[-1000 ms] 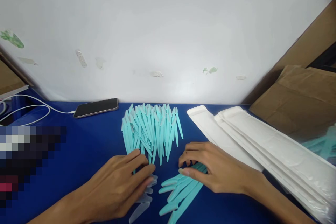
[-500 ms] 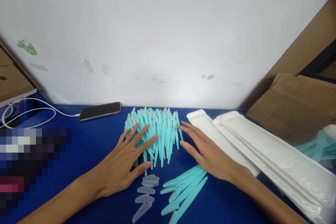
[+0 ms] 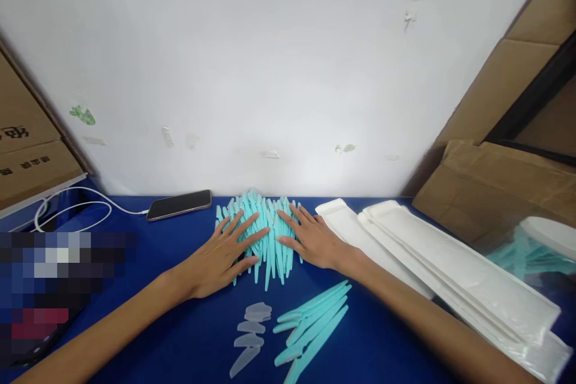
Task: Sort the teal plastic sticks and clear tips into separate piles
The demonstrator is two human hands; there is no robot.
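Note:
A pile of slim turquoise plastic sticks (image 3: pixel 270 252) lies against the wall on the blue table. Spread fingers of my left hand (image 3: pixel 216 261) rest over the pile's left part. On its right part lies my right hand (image 3: pixel 317 239), fingers extended and slightly apart. Neither hand grips anything. Nearer to me, a smaller fanned group of turquoise sticks (image 3: pixel 312 330) sits below my right hand. Several translucent caps (image 3: pixel 249 341) lie in a column to the left of that group.
White padded envelopes (image 3: pixel 432 258) are stacked at the right, beside a brown cardboard box (image 3: pixel 504 186) and a clear bag (image 3: pixel 531 252) of turquoise pieces. A phone (image 3: pixel 180 204) with a white cable (image 3: pixel 96 198) lies at the back left.
My right hand has moved left onto the pile, from its right edge. My left hand stays on the left side of the pile. The camera view has tilted slightly.

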